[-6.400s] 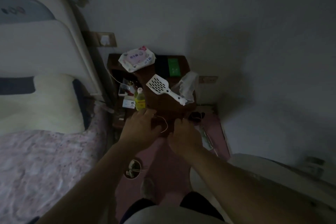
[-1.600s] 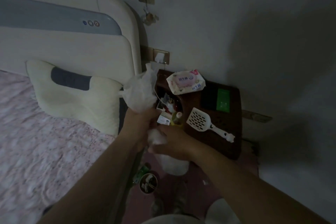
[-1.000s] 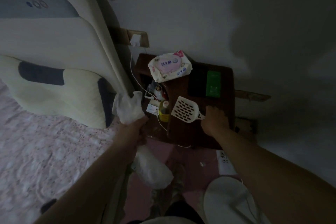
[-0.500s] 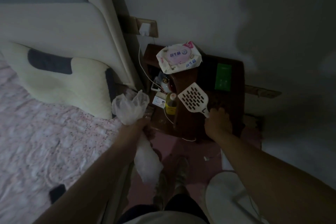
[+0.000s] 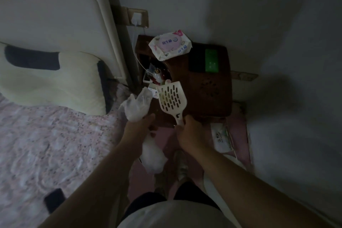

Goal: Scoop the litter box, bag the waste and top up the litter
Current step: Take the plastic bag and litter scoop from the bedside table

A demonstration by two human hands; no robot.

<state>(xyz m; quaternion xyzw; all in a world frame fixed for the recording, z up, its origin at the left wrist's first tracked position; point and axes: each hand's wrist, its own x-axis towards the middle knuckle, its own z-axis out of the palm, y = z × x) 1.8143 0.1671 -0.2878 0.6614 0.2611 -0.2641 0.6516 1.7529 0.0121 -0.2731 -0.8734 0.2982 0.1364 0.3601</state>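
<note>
On the far left lies the bed [image 5: 55, 144] with its pale pillow [image 5: 53, 83] against the headboard, and a dark phone [image 5: 54, 200] sits near the mattress edge. Moving right, the left hand [image 5: 140, 127] is closed around the middle of a thin white plastic bag [image 5: 137, 105], whose gathered top sticks up above the fist while the rest hangs below the wrist. Just beside it, the right hand [image 5: 190, 131] is wrapped around the handle of the slotted litter scoop [image 5: 171, 98], the perforated blade pointing up and away over the front edge of the dark nightstand [image 5: 209, 89]. A pack of wipes [image 5: 170, 45] and a green box [image 5: 211, 60] rest further back on that nightstand. Low on the right, a pale curved rim [image 5: 220, 187] by the person's feet may be the litter box, though the dim light leaves this uncertain.

The step in hand looks like gathering tools: scoop and bag are both held, but no scooping has started. The next move probably calls for turning toward the litter box, lowering the scoop's blade to the litter, and opening the bag's mouth so waste can drop in cleanly.
</note>
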